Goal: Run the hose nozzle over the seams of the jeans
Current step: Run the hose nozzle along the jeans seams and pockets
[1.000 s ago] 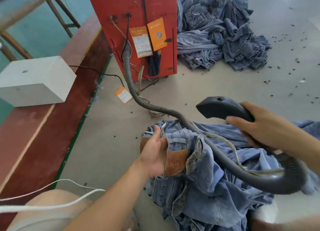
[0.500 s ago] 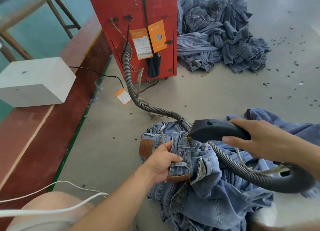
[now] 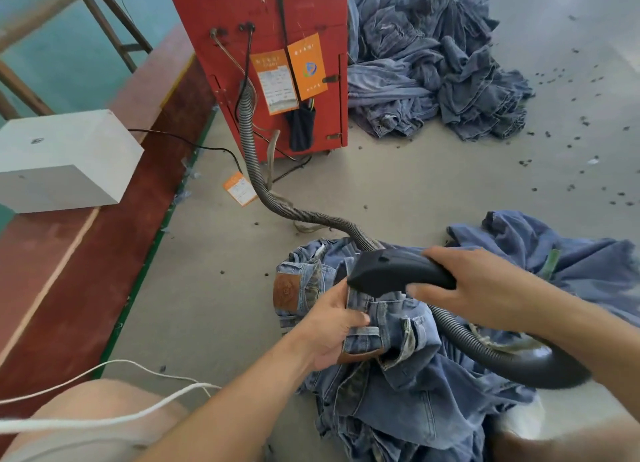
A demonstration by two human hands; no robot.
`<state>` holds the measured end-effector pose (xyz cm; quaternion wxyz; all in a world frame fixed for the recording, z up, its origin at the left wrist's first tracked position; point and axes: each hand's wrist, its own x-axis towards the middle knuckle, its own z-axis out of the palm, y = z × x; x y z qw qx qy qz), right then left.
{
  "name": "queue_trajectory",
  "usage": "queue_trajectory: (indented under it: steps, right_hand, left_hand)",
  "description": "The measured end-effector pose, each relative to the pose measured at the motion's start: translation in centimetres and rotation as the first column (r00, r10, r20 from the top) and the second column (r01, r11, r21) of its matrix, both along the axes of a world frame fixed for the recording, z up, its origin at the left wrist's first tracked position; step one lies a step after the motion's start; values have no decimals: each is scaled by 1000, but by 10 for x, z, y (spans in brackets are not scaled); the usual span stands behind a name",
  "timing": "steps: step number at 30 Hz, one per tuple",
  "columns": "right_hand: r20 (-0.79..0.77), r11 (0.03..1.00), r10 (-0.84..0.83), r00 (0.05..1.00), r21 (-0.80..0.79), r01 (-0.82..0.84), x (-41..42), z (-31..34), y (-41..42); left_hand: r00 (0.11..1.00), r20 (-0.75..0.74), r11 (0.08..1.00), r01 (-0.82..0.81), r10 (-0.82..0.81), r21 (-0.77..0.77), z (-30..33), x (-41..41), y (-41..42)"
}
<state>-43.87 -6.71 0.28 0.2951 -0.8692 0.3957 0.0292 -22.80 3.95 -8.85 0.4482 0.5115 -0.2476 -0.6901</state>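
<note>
While the left hand [image 3: 332, 330] pinches the waistband of the jeans [image 3: 391, 364] bunched on the floor, the right hand [image 3: 485, 288] grips the black nozzle [image 3: 391, 271], whose mouth sits just above the left fingers. Its long axis runs across toward the left hand, so the nearest waistband seam lies directly under the mouth.

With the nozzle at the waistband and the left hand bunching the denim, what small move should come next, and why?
Probably draw the nozzle along the waistband seam toward the leather patch. The right hand holds its tip at the jeans, which the left hand grips just below, so the seam is held ready.
</note>
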Motion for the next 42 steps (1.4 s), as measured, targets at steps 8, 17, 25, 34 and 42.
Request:
queue_trajectory:
  steps: [8,17,25,34,42]
  right_hand:
    - [106,971,-238,966,67,232,-17,10,-24]
    - [27,982,-157,987,109,153,-22,20,-19]
    - [195,962,-273,942,76,263,-35,35,-24]
    - [85,998,-54,995,29,52,-6,13,-1]
    - [171,967,-205,964,-116,226,11,-5,0]
  left_hand:
    - [869,-481,983,-34,117,179,3,13,-7]
    - [933,-266,919,-133,243,371,-5,6,-10]
    - [933,-177,942,-330,314,-66,24,48,-26]
    - [971,-171,983,-177,168,-41,12,29,-14]
    - [994,-70,995,-84,80,-62,9,30,-12]
